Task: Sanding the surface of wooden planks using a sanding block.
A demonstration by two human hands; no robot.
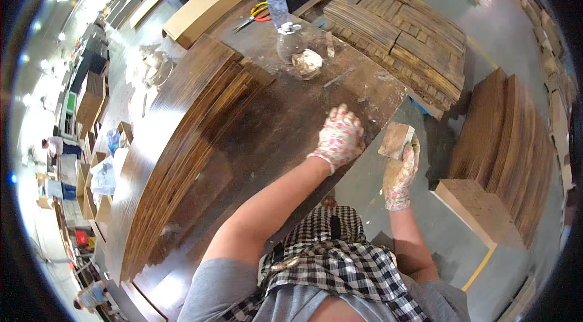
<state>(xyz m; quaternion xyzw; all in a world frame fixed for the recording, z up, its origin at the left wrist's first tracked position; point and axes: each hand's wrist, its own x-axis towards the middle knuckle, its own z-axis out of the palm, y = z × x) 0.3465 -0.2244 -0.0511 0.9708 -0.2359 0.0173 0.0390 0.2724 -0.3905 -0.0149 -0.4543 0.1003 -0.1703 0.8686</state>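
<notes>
Checked apron [340, 261], left hand [339, 138] flat on dark board [255, 133] — no grip, right hand [401, 175] raised — grip holding sanding block [396, 140]

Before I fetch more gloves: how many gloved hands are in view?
2. The left hand presses flat on the dark wooden panel; the right hand, off the table's edge, holds a sanding block.
</notes>
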